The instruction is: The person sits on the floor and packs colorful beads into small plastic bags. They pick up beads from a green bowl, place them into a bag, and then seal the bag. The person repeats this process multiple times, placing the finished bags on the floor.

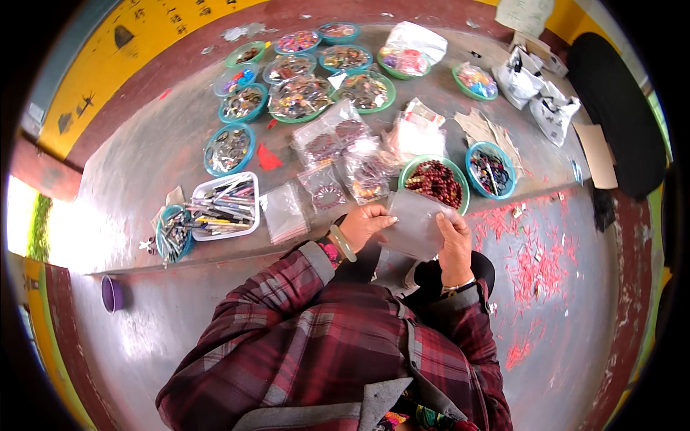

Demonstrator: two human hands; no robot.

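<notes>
Between my two hands is a clear, flat plastic bag (413,228), with nothing that I can make out inside. My left hand (365,228) pinches its left edge between thumb and fingers. The bag's right side is gripped by my right hand (454,248), thumb on top. Just beyond the bag stands a green basin of dark red bead bracelets (435,181). Packed clear bags with bracelets (327,192) lie ahead of my left hand, and a stack of flat clear bags (284,214) rests nearer the platform's edge.
Several blue and green basins (230,149) of small goods cover the platform. A white tray of pens (226,207) stands at left, a basin of dark items (490,170) at right. White plastic bags (517,77) sit at far right. Red scraps (535,266) litter the floor; a purple bucket (111,294) stands left.
</notes>
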